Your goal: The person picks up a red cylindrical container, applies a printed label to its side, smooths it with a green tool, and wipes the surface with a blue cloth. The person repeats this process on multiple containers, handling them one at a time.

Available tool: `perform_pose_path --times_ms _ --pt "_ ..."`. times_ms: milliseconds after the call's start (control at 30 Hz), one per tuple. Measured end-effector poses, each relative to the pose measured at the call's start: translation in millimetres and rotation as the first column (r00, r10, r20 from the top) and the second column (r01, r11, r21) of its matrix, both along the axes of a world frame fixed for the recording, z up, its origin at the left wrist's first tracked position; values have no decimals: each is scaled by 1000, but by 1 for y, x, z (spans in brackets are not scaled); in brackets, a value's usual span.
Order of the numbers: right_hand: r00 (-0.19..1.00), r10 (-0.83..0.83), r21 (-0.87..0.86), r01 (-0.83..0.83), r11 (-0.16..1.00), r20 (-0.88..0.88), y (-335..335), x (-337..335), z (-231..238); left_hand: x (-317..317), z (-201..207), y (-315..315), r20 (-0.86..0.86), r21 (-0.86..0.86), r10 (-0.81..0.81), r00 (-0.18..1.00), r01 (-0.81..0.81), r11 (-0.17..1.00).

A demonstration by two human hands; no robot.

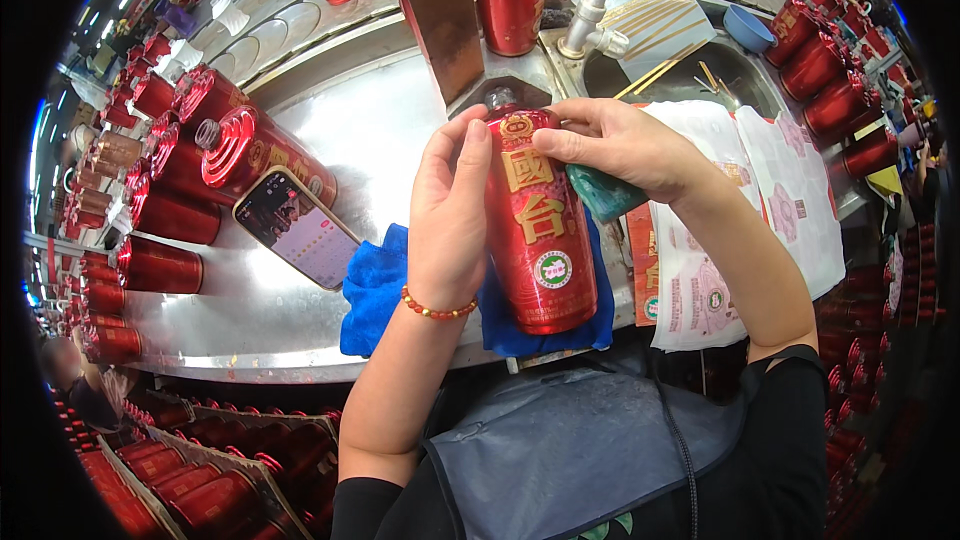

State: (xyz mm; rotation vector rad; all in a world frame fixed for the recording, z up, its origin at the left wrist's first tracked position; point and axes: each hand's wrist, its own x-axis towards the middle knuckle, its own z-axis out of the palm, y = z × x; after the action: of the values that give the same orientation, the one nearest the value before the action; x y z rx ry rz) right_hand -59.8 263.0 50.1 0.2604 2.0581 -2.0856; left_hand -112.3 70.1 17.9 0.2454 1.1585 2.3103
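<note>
A glossy red bottle (540,230) with gold characters and a round green-and-white emblem lies on a blue cloth (500,315) in front of me, its dark neck pointing away. My left hand (450,190) holds the bottle's left side, thumb along the upper edge and fingers tucked behind. At the right shoulder, my right hand (625,150) rests its thumb on the label's upper part. Tucked under that palm is a dark green, smooth pad (606,194); its exact kind cannot be made out. Sheets of printed labels (700,285) lie beside the right forearm.
Left, a phone (292,225) with a lit screen leans against red bottles (240,155) on the metal table (250,330). A brown metal post (435,15) rises ahead. Right are a sink (735,70), white pipe (600,5), blue bowl (750,28) and wooden sticks (650,75).
</note>
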Motion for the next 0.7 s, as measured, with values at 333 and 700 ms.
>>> perform_pose_path --times_ms 333,700 --pt "998 48 -36 -46 998 52 3 -3 3 6 4 2 -81 -83 4 997 -10 997" --pt "997 42 83 -47 995 68 5 -8 7 0 -2 3 -47 -59 19 999 -21 998"
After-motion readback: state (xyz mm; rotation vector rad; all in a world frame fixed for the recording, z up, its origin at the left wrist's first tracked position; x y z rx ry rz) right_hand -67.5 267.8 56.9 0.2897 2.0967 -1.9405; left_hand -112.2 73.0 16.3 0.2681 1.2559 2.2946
